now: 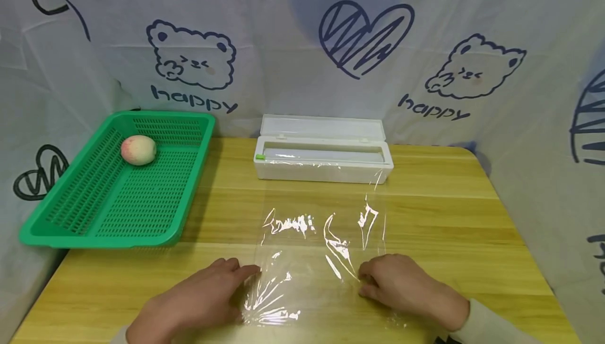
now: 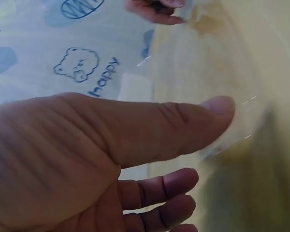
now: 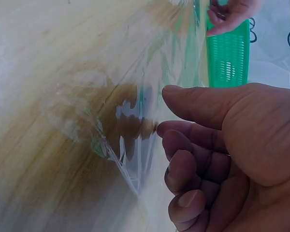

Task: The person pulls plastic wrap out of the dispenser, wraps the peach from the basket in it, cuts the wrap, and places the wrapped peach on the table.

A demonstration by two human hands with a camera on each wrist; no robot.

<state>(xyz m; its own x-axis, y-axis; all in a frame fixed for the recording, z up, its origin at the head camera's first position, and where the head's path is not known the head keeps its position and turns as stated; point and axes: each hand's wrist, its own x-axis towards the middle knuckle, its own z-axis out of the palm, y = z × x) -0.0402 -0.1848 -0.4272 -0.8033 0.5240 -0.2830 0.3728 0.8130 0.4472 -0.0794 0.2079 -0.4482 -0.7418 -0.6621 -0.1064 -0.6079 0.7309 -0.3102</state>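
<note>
A sheet of clear plastic wrap (image 1: 312,260) stretches over the wooden table from a white dispenser box (image 1: 323,172) towards the person. My left hand (image 1: 198,294) is at the film's left edge, index finger stretched along it and thumb lower down, near creases that fan out. In the left wrist view the thumb (image 2: 174,128) is straight and apart from the visible fingers; the index finger is hidden. At the film's right side is my right hand (image 1: 402,286), fingers loosely bent. A gap shows between its thumb (image 3: 198,102) and index fingertip in the right wrist view.
A green plastic basket (image 1: 189,218) stands at the left with one pale pink peach (image 1: 138,150) in it. The box lid (image 1: 323,127) is raised, with a green cutter tab (image 1: 260,157) at its left end. Printed white cloth (image 1: 283,71) surrounds the table (image 1: 454,218).
</note>
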